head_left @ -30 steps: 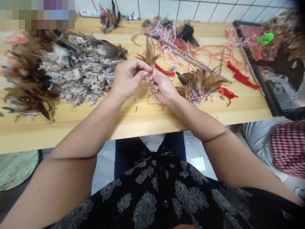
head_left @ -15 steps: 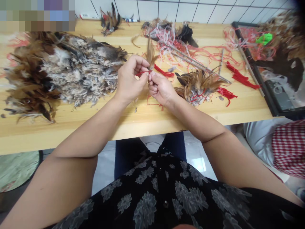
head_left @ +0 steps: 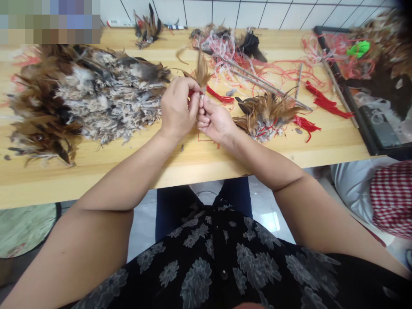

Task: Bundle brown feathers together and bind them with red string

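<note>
A small bunch of brown feathers (head_left: 201, 71) stands upright over the table, its tips pointing away from me. My right hand (head_left: 217, 120) is closed, thumb and fingers pinching at the base of the bunch. Against it, my left hand (head_left: 178, 107) is closed with its back toward me, holding a red thread (head_left: 192, 92) at the same base; its fingertips are partly hidden. Just behind lie loose red threads (head_left: 220, 95). To the right rests a pile of brown feather bunches (head_left: 268, 111) bound with red thread.
A large heap of feathers (head_left: 109, 94) covers the table's left. Tangled pink and white ribbons (head_left: 222, 45), thin sticks (head_left: 257, 81) and more red threads (head_left: 326, 101) lie behind and right. A black-edged tray (head_left: 363, 133) stands at right, beside a person in checked cloth (head_left: 391, 197).
My left hand has turned, its back now more toward me, and shifted slightly right. My right hand has moved a little left and down. The feather bunch stays upright between them.
</note>
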Motion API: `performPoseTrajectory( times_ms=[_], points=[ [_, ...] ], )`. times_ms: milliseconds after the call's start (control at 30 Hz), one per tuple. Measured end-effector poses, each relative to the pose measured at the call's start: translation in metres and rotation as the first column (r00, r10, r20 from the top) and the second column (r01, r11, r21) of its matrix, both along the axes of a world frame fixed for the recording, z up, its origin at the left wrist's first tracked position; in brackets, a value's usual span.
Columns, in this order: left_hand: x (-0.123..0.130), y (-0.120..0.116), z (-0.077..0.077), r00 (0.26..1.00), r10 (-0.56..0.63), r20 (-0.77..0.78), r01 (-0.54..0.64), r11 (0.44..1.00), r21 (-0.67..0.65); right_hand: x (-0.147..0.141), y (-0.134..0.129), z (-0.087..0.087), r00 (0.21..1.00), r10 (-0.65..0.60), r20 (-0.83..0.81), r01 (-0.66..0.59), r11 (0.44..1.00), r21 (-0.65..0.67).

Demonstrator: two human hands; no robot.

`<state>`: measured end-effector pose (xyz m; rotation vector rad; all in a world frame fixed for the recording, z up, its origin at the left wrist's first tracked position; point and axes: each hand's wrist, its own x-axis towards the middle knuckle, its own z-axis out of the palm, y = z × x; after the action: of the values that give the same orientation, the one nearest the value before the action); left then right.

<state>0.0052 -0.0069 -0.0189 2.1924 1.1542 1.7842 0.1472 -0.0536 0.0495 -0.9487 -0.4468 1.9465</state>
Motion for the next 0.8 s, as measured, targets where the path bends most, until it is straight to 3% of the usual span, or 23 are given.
performPoseTrajectory(
  times_ms=[200, 367, 500, 633, 800],
  points=[
    [-0.004, 0.001, 0.001, 0.994, -0.089, -0.058, 0.086, 0.995, -0.047, -0.003, -0.002, 0.003, 0.997, -0.012, -0.079, 0.006, 0.997, -0.078],
    [-0.005, 0.017, -0.020, 0.976, -0.186, 0.117, 0.194, 0.979, -0.067, -0.003, -0.002, 0.003, 0.998, -0.008, -0.066, 0.002, 0.996, -0.085],
    [-0.005, 0.028, -0.031, 0.952, -0.196, 0.234, 0.242, 0.952, -0.187, -0.002, -0.001, 0.000, 0.999, -0.013, -0.042, 0.010, 0.997, -0.072],
    [-0.008, 0.029, -0.032, 0.924, -0.273, 0.269, 0.342, 0.904, -0.257, -0.002, -0.001, 0.000, 0.999, 0.004, -0.050, -0.007, 0.998, -0.067],
    [-0.008, 0.024, -0.029, 0.923, -0.269, 0.276, 0.348, 0.887, -0.302, -0.003, 0.001, -0.003, 0.999, 0.034, -0.031, -0.036, 0.996, -0.081]
  ],
)
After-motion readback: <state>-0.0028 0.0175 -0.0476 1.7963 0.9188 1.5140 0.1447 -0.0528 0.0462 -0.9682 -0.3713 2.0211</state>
